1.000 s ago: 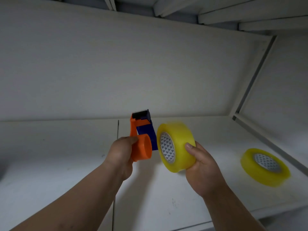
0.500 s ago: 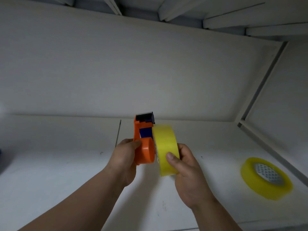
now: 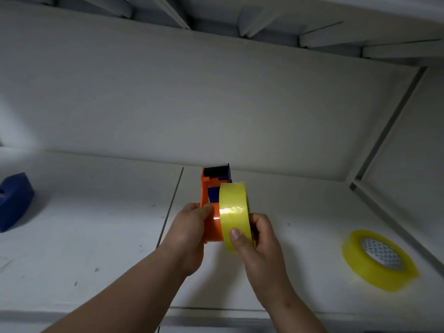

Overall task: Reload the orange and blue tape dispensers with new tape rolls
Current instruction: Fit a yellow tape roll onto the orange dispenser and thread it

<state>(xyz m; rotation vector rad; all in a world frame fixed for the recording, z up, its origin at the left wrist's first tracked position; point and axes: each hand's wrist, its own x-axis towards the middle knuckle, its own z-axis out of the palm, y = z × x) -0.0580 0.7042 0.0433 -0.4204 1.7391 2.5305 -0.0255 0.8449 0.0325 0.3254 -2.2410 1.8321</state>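
My left hand (image 3: 189,234) grips the orange tape dispenser (image 3: 208,188), which has an orange hub and a black and blue cutter head pointing away from me. My right hand (image 3: 260,246) holds a yellow tape roll (image 3: 233,212) edge-on, pressed against the right side of the dispenser's hub. How far the roll sits on the hub is hidden. A second yellow tape roll (image 3: 378,259) lies flat on the white table (image 3: 96,236) at the right. The blue tape dispenser (image 3: 14,200) rests at the far left edge of the view.
A white wall panel rises behind the table. A metal frame post (image 3: 389,131) and a side panel close off the right side. A seam (image 3: 170,205) runs between two table sections just left of my hands.
My right hand turned the yellow roll edge-on and brought it left against the dispenser's hub. The view shifted, and the blue dispenser came into sight at the left.
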